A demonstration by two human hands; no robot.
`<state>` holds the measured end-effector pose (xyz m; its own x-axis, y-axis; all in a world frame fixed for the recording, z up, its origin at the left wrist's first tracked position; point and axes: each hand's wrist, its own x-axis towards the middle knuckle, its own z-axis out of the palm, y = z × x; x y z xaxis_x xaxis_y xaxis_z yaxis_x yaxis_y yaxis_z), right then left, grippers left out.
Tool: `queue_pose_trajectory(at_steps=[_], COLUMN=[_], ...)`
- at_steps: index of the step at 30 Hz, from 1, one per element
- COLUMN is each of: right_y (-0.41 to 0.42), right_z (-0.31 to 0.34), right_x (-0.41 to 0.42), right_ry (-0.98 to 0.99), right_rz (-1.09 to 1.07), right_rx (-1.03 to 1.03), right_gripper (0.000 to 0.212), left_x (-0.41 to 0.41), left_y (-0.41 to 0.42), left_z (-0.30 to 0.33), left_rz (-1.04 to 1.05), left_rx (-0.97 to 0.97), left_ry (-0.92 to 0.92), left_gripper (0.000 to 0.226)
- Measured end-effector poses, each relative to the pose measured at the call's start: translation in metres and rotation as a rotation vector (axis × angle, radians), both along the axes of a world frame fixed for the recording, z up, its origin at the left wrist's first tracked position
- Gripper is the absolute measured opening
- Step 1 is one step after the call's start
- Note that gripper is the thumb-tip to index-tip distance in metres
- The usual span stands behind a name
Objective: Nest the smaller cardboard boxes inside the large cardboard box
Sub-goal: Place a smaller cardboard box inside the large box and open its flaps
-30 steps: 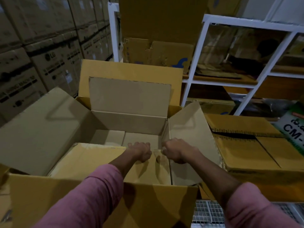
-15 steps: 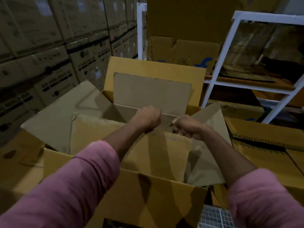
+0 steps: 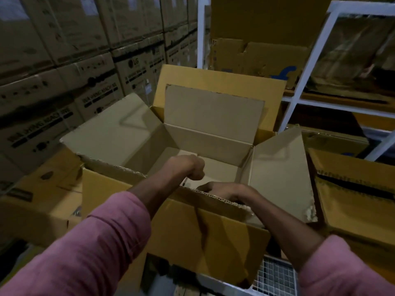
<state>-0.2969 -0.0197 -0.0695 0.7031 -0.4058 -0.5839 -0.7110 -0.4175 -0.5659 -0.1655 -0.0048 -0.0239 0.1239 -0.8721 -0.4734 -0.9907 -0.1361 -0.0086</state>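
The large yellow-brown cardboard box stands in front of me with its back flap upright. Nested inside it is a smaller grey-brown box, its back, left and right flaps spread open and its floor bare. My left hand is a closed fist just above the near edge, over the opening. My right hand lies on the near corrugated edge with its fingers hooked over it and down inside, their tips hidden.
Stacked printed cartons form a wall on the left. A white metal rack with flattened cardboard stands at the right. A closed yellow box sits to the right, another carton to the left, and wire mesh lies below.
Both hands lifted the smaller box's near flap up out of the box; now it is down at the near edge and the opening is clear. My view shifted left.
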Motion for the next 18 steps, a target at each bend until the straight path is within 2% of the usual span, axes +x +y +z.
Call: queue_pose_trajectory(at_steps=[3,8,12,18], right_y=[0.004,0.003,0.009,0.020], right_z=[-0.005,0.001,0.006,0.014], right_x=[0.000,-0.003,-0.005,-0.006], right_ry=[-0.022,-0.078,-0.054,-0.041], right_rz=[-0.025,-0.037,-0.059,-0.091], right_rx=[-0.013,-0.135,-0.151,-0.188], right_gripper=[0.051,0.042,0.039,0.040], left_x=[0.005,0.001,0.000,0.002], left_y=[0.011,0.021,0.033,0.048], left_z=[-0.006,0.001,0.009,0.008], left_rz=[-0.003,-0.054,-0.056,-0.066], left_rx=[0.003,0.017,-0.064,-0.074], left_ry=[-0.024,-0.007,-0.005,-0.014], left_gripper=[0.043,0.045,0.045,0.050])
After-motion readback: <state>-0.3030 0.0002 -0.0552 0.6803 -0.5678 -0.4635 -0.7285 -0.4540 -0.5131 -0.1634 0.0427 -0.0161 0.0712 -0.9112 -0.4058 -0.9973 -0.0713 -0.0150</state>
